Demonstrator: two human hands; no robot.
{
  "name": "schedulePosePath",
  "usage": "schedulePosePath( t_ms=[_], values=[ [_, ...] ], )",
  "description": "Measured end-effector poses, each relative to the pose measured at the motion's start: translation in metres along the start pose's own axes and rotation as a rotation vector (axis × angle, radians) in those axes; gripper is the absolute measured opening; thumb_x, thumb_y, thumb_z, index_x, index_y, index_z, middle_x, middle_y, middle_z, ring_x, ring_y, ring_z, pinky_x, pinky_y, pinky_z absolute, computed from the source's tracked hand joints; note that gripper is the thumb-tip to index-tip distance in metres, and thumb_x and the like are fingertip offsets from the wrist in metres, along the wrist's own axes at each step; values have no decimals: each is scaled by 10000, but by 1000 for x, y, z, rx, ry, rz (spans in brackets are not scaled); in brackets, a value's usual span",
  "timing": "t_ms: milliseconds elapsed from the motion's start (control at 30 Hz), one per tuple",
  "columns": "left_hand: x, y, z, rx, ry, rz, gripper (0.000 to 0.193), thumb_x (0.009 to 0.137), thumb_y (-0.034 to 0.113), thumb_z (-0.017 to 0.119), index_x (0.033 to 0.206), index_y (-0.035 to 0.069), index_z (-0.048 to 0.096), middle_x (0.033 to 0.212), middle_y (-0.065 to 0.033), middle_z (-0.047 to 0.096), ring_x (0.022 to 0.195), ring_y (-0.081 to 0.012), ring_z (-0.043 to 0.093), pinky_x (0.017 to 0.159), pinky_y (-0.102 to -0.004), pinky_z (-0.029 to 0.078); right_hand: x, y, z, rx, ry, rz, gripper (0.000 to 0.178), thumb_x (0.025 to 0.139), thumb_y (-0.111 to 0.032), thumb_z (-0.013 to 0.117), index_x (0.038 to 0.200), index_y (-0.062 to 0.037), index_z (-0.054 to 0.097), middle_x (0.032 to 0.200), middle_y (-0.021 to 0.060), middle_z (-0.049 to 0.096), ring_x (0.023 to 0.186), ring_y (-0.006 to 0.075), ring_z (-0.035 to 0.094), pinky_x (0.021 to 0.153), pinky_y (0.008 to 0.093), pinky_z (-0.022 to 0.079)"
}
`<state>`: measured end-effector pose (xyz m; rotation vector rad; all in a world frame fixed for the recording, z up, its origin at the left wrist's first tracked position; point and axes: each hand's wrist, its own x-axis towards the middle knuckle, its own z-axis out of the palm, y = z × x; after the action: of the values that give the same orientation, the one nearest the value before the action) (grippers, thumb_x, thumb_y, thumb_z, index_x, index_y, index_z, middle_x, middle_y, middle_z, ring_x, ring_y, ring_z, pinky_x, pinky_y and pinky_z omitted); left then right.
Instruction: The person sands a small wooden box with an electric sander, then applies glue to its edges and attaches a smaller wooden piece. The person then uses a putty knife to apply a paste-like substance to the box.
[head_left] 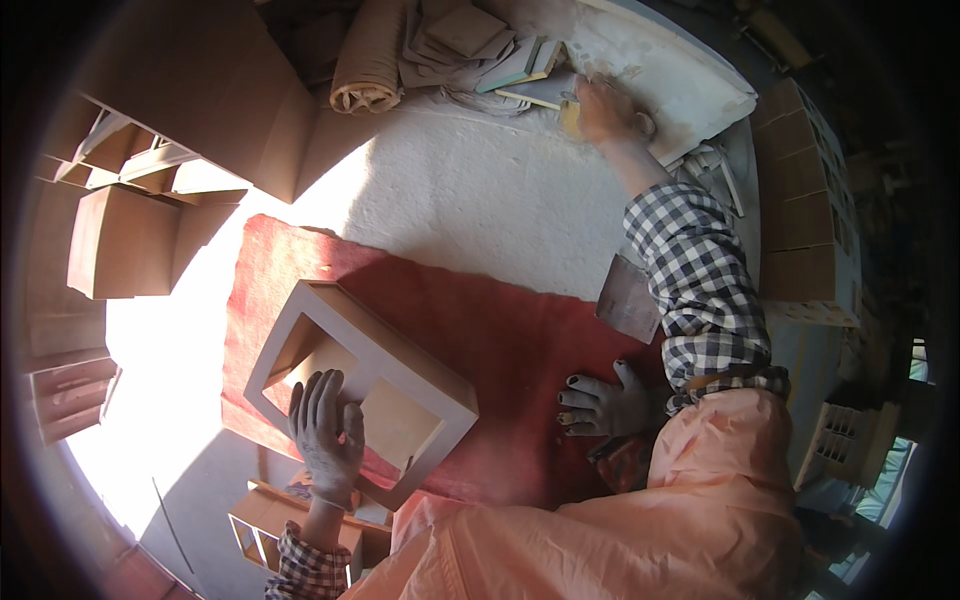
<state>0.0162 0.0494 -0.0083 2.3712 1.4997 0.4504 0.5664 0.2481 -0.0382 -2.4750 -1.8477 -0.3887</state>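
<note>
My left hand (328,430), in a grey glove, rests on the pale front frame of a wooden box (420,350) with two openings. Its fingers are stretched out over the frame's divider. The box lies tilted on a red cloth (510,350). Far off at the upper right, my bare right hand (605,110) has its fingers curled against a small yellow piece (571,119), whose kind I cannot make out. An empty grey glove (600,403) with dark fingertips lies on the cloth by my right knee. A greyish-brown abrasive sheet (628,300) lies near my right forearm.
At the back lie a rolled brown material (368,70), a stack of worn sheets (465,35) and thin boards (522,65). Wooden cabinets (200,90) stand at the left. More boxes (800,200) line the right side. A small wooden frame (265,525) sits near my left forearm.
</note>
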Motion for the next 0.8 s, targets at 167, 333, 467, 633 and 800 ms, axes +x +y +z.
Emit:
schedulePosePath(
  t_ms=[167, 333, 467, 633, 800],
  values=[
    [2, -2, 2, 4, -1, 23, 440, 907, 117, 613, 1340, 40, 613, 1309, -155, 660, 1275, -350, 589, 1176, -540, 349, -54, -12, -22, 259, 227, 10, 365, 898, -91, 631, 1254, -82, 551, 1153, 197, 688, 1035, 390, 691, 844, 493, 563],
    [-2, -6, 7, 34, 16, 89, 381, 984, 155, 552, 1320, -16, 610, 1300, -179, 663, 1261, -368, 589, 1173, -540, 349, -218, -29, -62, 792, 104, 245, 319, 904, -34, 590, 1206, -49, 491, 1023, 226, 690, 971, 465, 671, 822, 529, 522],
    [-3, -15, 12, 42, -31, 126, 355, 1055, 180, 485, 1304, -39, 613, 1297, -201, 655, 1222, -405, 593, 1108, -531, 405, -375, 40, -83, 769, 239, 465, 222, 939, 2, 545, 1158, -14, 580, 1016, 137, 684, 874, 286, 680, 836, 389, 533],
    [-9, -54, 31, 62, -3, 153, 374, 1063, 211, 504, 1310, -45, 618, 1276, -225, 666, 1177, -408, 605, 1047, -516, 436, -564, 123, -91, 671, 212, 1222, 252, 966, -151, 573, 1151, -4, 660, 986, 143, 713, 848, 266, 687, 807, 385, 533],
    [-6, -61, 26, 57, -30, 101, 396, 1062, 240, 513, 1317, -44, 619, 1258, -240, 670, 1138, -422, 614, 1023, -513, 447, -663, 123, -73, 446, 101, 1446, 258, 960, -179, 608, 1158, -38, 692, 1066, 131, 731, 903, 249, 698, 858, 390, 538]
  ],
)
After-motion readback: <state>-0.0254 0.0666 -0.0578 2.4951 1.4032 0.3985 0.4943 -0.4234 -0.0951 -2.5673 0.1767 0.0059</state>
